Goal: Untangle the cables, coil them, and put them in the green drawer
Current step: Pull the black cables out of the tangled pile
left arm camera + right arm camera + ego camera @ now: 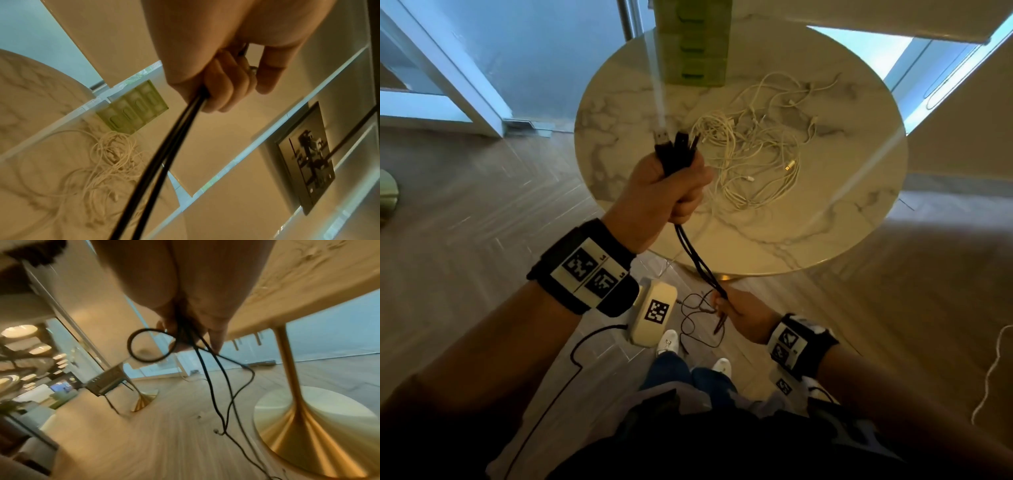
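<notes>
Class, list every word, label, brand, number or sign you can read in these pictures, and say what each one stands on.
No readable words anywhere.
Left wristband: square coded markers; tiny characters beside them too small to read.
Right wristband: coded markers only.
White box: one coded marker.

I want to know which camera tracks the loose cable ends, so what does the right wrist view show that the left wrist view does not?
Only the right wrist view shows the right hand gripping the black cables low down, their loose ends trailing to the floor beside the table's gold base. Only the left wrist view shows the left hand, the white cable tangle on the marble top, and the green drawer unit. Both show the black cables and part of the table.
</notes>
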{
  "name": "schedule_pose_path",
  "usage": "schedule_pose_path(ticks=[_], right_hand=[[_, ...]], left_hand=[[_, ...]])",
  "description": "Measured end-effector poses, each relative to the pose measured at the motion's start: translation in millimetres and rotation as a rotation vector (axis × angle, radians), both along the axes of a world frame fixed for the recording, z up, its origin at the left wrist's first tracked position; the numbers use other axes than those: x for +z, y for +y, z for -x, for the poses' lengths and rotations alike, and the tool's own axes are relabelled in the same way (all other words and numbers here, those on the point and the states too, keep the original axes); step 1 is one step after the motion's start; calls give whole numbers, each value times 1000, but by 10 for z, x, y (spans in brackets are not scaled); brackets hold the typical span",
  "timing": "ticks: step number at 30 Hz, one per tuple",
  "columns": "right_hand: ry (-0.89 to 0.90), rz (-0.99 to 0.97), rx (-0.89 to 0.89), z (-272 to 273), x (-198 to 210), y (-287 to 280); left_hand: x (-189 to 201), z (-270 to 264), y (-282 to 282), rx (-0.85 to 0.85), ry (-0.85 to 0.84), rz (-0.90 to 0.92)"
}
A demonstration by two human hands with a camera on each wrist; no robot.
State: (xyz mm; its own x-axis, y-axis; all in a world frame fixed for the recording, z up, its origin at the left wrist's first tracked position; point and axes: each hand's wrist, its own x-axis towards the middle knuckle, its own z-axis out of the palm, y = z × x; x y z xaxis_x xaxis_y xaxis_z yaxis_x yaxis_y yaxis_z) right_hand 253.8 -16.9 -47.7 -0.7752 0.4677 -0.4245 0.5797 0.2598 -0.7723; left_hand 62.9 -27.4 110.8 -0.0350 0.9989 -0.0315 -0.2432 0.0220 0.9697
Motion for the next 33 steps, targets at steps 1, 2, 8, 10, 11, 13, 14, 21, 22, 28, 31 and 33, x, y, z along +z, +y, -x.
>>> schedule_pose_path(ticks=[1, 2, 8, 10, 11, 13, 14, 21, 22, 28, 31, 33], right_hand=[[-51, -7, -26, -57, -69, 7], [-94, -12, -38, -102, -118, 35], [-201, -82, 24, -167, -106, 112], [-121, -107, 44, -94, 47, 134], [-89, -123, 57, -56, 119, 146], [-5, -143, 97, -12, 182, 178], [19, -150, 106, -5, 182, 187], [152, -100, -28, -34, 109, 163], [137, -101, -47, -57, 106, 166], [198, -160, -147, -21, -32, 67], [75, -108, -173, -61, -206, 26], [-101, -59, -168, -202, -389, -25]], left_hand=[[-12, -30, -32, 45, 70, -7], [-34, -70, -67, 99, 147, -7], [-408, -264, -239, -92, 647, 150], [-644, -370, -281, -196, 809, 232], [-776, -419, -281, -231, 909, 265], [-959, -465, -262, -273, 994, 374], [-1020, -448, -237, -276, 992, 432], [-982, -352, -251, -340, 778, 468], [-909, -361, -257, -271, 700, 455], [-617, -429, -309, -106, 534, 391], [-428, -337, -313, -39, 504, 370], [-216, -214, -273, 39, 491, 352]])
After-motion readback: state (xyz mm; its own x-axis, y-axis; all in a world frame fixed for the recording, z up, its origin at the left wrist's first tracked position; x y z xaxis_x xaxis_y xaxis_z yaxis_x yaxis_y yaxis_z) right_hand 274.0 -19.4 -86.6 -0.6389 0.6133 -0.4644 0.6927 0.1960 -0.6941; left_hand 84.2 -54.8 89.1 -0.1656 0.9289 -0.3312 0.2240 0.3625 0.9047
